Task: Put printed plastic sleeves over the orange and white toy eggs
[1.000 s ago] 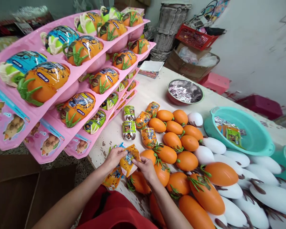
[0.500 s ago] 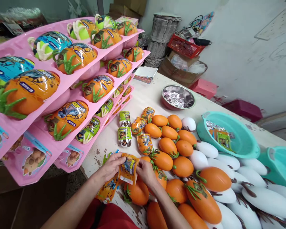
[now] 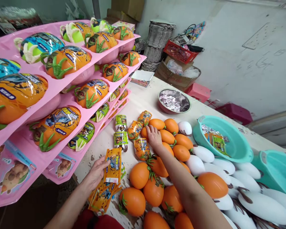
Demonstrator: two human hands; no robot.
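Note:
My left hand [image 3: 96, 173] pinches an orange printed sleeve label [image 3: 113, 165] near the table's front edge, above a stack of similar labels [image 3: 102, 195]. My right hand [image 3: 153, 136] reaches forward, its fingers curled down over a plain orange toy egg [image 3: 145, 132] among several orange eggs [image 3: 157, 124] with green claws. Eggs wrapped in printed labels [image 3: 121, 139] lie just left of that hand. White eggs [image 3: 203, 154] are spread to the right.
Stacked pink display trays [image 3: 62, 105] holding wrapped eggs fill the left. A metal bowl [image 3: 173, 101] of foil packets, a teal basin [image 3: 225, 140], a second teal basin [image 3: 277, 170], cardboard boxes and a red basket [image 3: 180, 51] stand at the back and right.
Both hands held one orange label a second ago. My right hand has let go and reached forward onto an orange egg. The left hand has kept the label, and the view has shifted.

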